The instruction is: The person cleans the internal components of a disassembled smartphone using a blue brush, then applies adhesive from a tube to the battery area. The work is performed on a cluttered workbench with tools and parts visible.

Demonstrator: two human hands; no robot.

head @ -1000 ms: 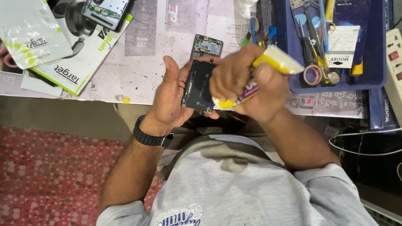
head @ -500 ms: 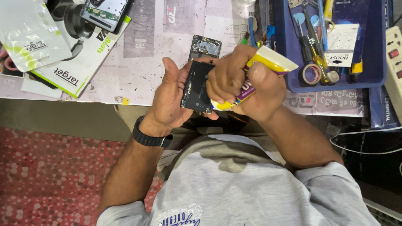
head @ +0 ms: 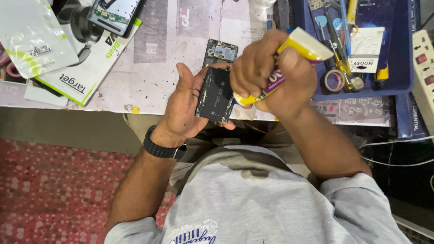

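A: In the head view, what does the left hand [head: 183,110] hold?

B: It holds an opened phone [head: 216,94], dark and flat, above the edge of the table [head: 158,72]. The fingers are closed around its long sides, and the thumb stands up beside it.

A: And the right hand [head: 271,74]?

B: It is clamped on a glue tube [head: 289,58], yellow with a purple part. The nozzle end points down to the right edge of the phone and seems to touch it, but I cannot tell this surely, because the fingers cover the tip.

A: How will the phone handle, in your opinion?

B: I judge it light and stiff, but fragile: thin, with bare parts inside. It is better to take it by the side edges, as the left hand does, not by the open face. The tube looks soft, so it gives way under a squeeze; a hold near the middle gives control.

A: What lies around?

B: Just behind the phone, a phone frame [head: 220,51] with a circuit board lies on the table. At the right stands a blue tray [head: 402,58] with tools and a roll of tape [head: 333,80]. At the left lie white and green packets [head: 34,38]. At the far right is a power strip [head: 425,63]. A black watch [head: 162,148] is on the left wrist.
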